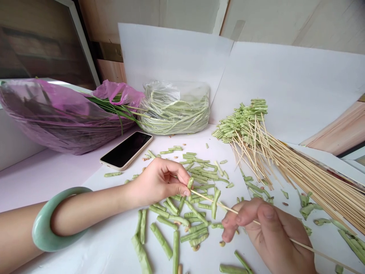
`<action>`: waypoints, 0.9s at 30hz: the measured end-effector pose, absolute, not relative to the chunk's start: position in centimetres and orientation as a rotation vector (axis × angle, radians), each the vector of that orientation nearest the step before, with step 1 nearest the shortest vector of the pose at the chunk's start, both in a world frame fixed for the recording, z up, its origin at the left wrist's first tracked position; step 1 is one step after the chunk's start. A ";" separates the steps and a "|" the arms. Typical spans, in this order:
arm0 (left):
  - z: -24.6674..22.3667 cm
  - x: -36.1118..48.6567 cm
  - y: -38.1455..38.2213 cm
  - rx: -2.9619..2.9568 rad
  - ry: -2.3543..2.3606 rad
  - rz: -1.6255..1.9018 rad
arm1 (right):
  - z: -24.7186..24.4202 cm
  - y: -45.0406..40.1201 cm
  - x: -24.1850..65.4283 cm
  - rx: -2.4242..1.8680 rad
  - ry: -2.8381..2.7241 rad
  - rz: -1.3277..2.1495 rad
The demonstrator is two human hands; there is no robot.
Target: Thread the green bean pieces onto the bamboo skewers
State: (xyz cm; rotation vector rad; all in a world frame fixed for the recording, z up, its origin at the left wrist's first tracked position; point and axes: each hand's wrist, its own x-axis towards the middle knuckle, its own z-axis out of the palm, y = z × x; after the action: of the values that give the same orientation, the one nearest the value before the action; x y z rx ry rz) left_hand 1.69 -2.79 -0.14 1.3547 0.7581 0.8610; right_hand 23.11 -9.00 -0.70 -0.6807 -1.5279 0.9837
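Note:
My left hand [165, 180], with a green bangle on the forearm, pinches a short green bean piece [190, 183] at the tip of a thin wooden skewer [228, 208]. The skewer slants down to the right through the fingers of my right hand [265, 228], which is closed on it. Another bean piece [216, 203] sits crosswise on the skewer between my hands. Many cut bean pieces [161, 240] lie scattered on the white sheet beneath and around both hands.
A phone [127, 150] lies at the left, before a purple bag [71, 118] of greens. Behind are long beans in a clear bag [176, 108]. Filled skewers [242, 121] are piled at back right, beside bare skewers [316, 171]. White panels [176, 57] stand behind.

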 end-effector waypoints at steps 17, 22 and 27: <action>-0.7 1.5 -2.3 1.283 0.725 0.670 | -1.4 -9.1 24.5 -0.563 -2.023 0.478; -0.5 1.7 -2.9 1.314 0.748 0.738 | -1.0 -8.6 23.6 -0.702 -1.593 1.037; -0.7 1.9 -3.1 1.348 0.787 0.809 | -1.0 -8.4 23.4 -0.721 -1.517 1.030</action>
State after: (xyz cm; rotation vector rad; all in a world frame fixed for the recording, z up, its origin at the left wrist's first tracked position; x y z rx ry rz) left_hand 1.89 -3.09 -0.74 1.3478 0.7866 0.8088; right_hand 23.35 -8.42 -1.00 -0.7214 -1.5168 1.0297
